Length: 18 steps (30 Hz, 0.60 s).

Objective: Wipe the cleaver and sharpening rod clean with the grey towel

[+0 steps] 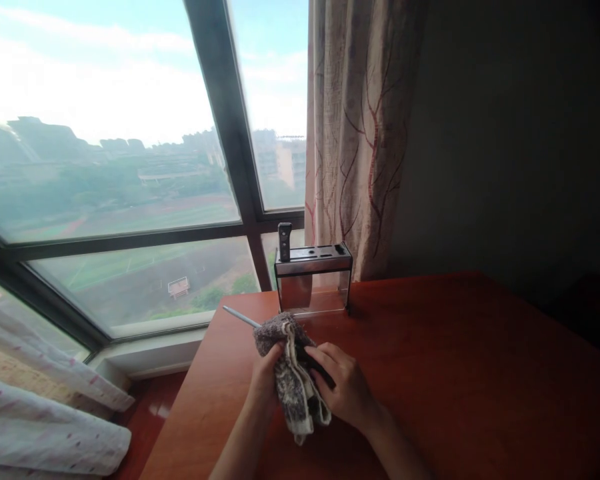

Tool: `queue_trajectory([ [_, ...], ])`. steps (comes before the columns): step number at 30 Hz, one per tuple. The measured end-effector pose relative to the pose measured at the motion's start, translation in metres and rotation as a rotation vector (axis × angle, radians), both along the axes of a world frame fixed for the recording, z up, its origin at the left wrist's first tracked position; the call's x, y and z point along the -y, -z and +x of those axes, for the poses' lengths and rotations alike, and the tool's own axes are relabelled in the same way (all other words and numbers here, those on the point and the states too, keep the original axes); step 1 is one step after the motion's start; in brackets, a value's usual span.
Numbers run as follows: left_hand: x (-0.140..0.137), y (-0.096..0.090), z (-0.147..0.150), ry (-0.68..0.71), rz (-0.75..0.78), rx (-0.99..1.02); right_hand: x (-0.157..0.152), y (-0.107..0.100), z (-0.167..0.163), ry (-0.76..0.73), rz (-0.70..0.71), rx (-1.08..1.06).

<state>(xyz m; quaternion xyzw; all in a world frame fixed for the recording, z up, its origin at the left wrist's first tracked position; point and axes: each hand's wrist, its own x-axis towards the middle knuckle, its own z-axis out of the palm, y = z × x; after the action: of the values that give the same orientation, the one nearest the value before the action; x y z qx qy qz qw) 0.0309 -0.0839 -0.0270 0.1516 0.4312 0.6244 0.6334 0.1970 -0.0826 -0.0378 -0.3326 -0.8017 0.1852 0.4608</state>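
Observation:
My left hand (264,375) is closed on a grey and white cloth (294,403), its thumb pressed on the near side. The cloth is folded around a sharpening steel (241,316), whose thin grey rod sticks out at the upper left. My right hand (344,381) grips the black handle (324,368) on the other side. The middle of the rod is hidden in the cloth, and part of the cloth hangs down between my wrists. Just beyond stands a knife block (314,261) with clear sides. One knife (285,241) sits in it, black handle up.
The reddish wooden table (430,373) spreads under my hands and to the right. Large windows (130,173) rise on the left and ahead. A patterned curtain (360,133) hangs behind the block, and a white spotted curtain (50,420) bunches at lower left.

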Motion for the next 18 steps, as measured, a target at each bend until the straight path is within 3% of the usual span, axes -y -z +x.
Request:
queue_trajectory([
  [4,0.000,-0.004,-0.001,0.026,-0.033,0.054,0.000,-0.006,0.006,0.006,-0.043,-0.029],
  [7,-0.001,-0.001,-0.003,0.006,-0.026,0.043,0.001,-0.007,0.006,-0.012,-0.158,-0.098],
  [15,-0.001,0.001,-0.004,-0.071,0.120,-0.120,0.002,0.000,-0.008,-0.046,-0.773,-0.433],
  [18,-0.002,-0.004,-0.002,-0.131,0.165,-0.165,0.002,-0.001,-0.009,-0.026,-0.695,-0.416],
])
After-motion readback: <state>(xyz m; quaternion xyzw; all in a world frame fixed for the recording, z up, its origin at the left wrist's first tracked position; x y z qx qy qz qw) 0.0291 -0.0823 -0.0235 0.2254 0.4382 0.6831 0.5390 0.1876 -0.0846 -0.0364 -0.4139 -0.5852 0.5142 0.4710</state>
